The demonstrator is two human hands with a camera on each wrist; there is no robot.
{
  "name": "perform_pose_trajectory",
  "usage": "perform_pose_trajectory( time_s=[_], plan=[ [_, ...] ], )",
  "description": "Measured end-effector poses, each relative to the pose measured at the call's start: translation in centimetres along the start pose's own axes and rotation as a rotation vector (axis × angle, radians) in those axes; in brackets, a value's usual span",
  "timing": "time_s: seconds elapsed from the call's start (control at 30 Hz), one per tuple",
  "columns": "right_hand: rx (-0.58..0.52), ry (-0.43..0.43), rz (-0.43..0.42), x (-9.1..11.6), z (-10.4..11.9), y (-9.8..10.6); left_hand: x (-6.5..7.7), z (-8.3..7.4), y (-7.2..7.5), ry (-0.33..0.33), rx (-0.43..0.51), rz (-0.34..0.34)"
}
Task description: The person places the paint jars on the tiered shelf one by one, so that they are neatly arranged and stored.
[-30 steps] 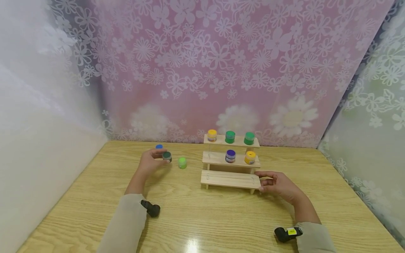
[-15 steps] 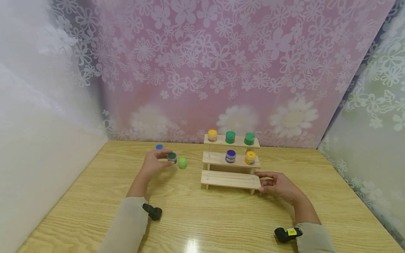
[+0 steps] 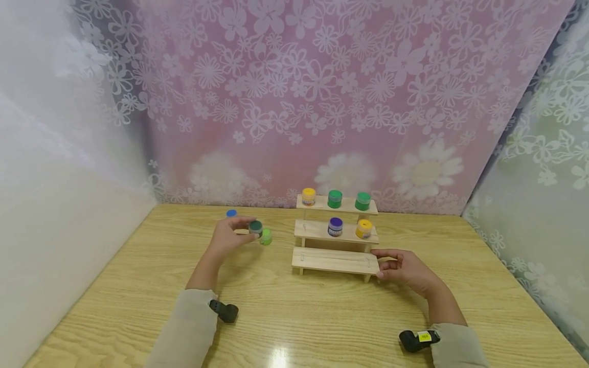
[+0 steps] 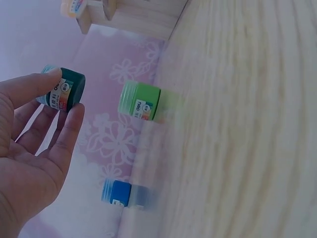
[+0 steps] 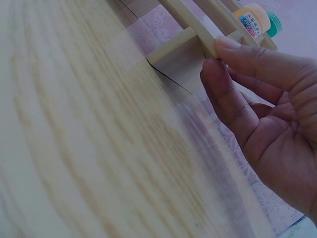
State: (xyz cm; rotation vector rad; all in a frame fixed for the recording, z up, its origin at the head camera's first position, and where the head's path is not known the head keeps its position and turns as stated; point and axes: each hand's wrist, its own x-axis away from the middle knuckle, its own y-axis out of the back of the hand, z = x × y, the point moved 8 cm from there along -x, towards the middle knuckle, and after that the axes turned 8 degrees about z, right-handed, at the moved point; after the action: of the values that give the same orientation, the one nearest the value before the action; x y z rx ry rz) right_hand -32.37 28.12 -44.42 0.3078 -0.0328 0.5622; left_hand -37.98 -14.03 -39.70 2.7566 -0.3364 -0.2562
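My left hand (image 3: 228, 237) pinches a dark green paint jar (image 4: 69, 90) between thumb and fingers, held above the table in the left wrist view. A light green paint jar (image 4: 142, 101) stands on the table just beside it, and a blue paint jar (image 4: 119, 193) sits farther left, partly behind the hand in the head view. My right hand (image 3: 407, 271) grips the right end of the lowest step of a three-step wooden rack (image 3: 335, 260), thumb and forefinger on the board's edge (image 5: 210, 47).
On the rack's top step stand a yellow jar (image 3: 308, 197) and two green jars (image 3: 334, 199). The middle step bears a purple jar (image 3: 335, 227) and another yellow jar (image 3: 364, 229) toward its right. A flowered curtain (image 3: 294, 112) hangs behind the wooden table (image 3: 276, 306).
My left hand has moved right with the dark green jar, from near the blue jar to in front of the light green one. The right hand and the rack stay put.
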Motion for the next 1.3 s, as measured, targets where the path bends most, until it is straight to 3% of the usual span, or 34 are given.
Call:
perform_pose_trajectory(
  time_s=[0.3,0.93,1.3],
  plan=[
    [-0.017,-0.001,-0.006,0.1,0.3,0.0,-0.2,-1.6,-0.8,-0.063,0.001,0.031],
    [-0.01,-0.008,-0.012,-0.2,-0.2,0.1,-1.6,-3.9,-4.4,-0.045,0.032,0.082],
    [-0.018,0.012,0.01,0.1,0.2,-0.1,-2.5,-5.4,-6.6,-0.076,0.027,0.116]
  ],
)
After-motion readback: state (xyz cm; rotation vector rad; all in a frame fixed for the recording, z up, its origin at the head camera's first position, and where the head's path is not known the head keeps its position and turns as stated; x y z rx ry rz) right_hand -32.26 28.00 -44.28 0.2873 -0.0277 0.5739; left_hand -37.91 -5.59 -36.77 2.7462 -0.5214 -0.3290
